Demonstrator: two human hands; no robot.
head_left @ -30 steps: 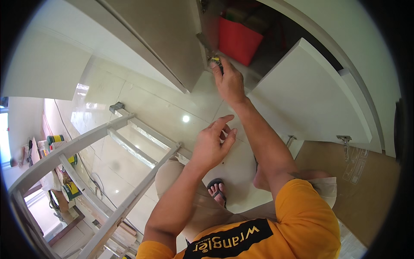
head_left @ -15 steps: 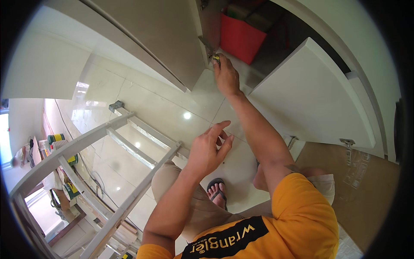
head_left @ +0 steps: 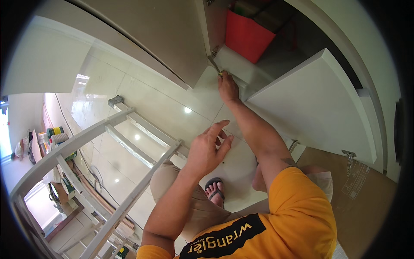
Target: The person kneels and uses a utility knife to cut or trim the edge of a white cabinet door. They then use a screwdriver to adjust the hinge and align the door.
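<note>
My right hand reaches forward, closed on a slim hand tool with some yellow-green at the grip. A straight greyish shaft or blade runs from it toward the lower edge of the open cabinet side; its exact kind is too small to make out. A metal hinge is fixed on the cabinet's inner side just beyond. My left hand hangs in the air over the floor, holding nothing, index finger stretched and thumb apart. To the right of my right arm leans a white cabinet door with a hinge on its edge.
A grey metal ladder lies across the left side. Inside the cabinet sits a red bag. Brown cardboard covers the lower right, and spools and tools are piled far left. The floor is glossy tile.
My right hand has drawn back a little toward me with the tool, away from the hinge. My left hand stays in place. The view has shifted slightly.
</note>
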